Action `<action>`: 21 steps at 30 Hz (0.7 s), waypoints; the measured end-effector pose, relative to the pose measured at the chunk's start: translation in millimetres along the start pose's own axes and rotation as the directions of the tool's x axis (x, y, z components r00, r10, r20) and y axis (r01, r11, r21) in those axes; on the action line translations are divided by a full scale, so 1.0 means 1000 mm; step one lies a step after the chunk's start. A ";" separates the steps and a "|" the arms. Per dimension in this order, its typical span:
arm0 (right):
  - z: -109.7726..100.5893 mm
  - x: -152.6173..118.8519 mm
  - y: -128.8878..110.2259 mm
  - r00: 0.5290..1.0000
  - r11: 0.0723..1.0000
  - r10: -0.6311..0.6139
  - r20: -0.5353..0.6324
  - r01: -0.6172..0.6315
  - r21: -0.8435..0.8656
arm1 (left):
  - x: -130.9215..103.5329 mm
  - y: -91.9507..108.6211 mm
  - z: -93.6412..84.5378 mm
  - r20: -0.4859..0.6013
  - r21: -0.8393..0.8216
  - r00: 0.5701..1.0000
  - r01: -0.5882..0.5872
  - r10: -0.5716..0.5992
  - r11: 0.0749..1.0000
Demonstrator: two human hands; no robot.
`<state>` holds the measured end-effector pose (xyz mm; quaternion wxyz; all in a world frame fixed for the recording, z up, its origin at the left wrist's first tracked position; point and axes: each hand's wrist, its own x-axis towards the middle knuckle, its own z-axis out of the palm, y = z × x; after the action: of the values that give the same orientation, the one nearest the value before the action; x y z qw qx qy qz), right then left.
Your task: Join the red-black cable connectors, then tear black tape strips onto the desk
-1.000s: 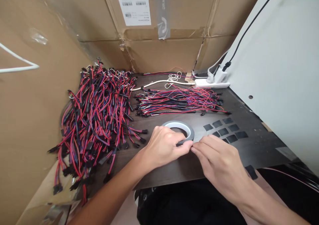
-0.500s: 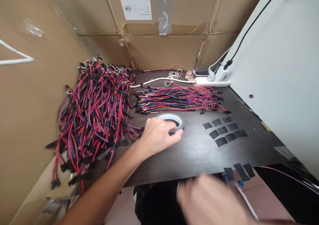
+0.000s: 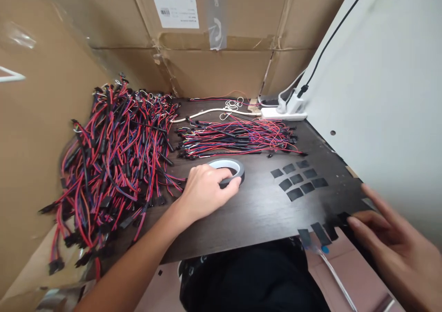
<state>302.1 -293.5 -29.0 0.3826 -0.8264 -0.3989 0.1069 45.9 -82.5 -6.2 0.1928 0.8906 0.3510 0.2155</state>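
Note:
My left hand rests on the table, its thumb and fingers closed around the near rim of a roll of black tape with a pale inner core. At the table's right front edge, my right hand has thumb and curled finger at a short strip of black tape, with the index finger stretched forward. The strip appears pinched at its end; blur hides the exact contact. Beside it, several black tape strips hang over the front edge. Further in, several short tape pieces lie in rows on the tabletop.
A large heap of red, blue and black wire harnesses covers the left side. A flatter bundle of wires lies at the back middle. Behind it are a white power strip and cardboard boxes. A white panel stands at right.
My right hand has moved from below the front edge to the right table corner, where another tape strip now shows at its fingers. My left hand still holds the roll. The view has shifted slightly.

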 end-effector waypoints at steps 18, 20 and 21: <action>0.028 -0.016 0.013 0.849 0.801 0.527 -0.036 -0.482 0.356 | 0.002 0.001 0.002 0.128 0.054 0.990 0.051 -0.057 0.997; 0.027 -0.013 0.017 0.872 0.836 0.487 -0.041 -0.452 0.312 | 0.002 0.002 0.001 0.162 0.070 0.985 0.049 -0.060 0.996; 0.025 -0.011 0.020 0.895 0.871 0.444 -0.038 -0.421 0.255 | 0.002 0.002 -0.001 0.185 0.075 0.981 0.046 -0.059 0.996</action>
<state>294.6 -295.4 -61.9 0.4647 -0.8463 -0.1693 0.1979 48.4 -82.1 -4.1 0.1993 0.9036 0.3620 0.1131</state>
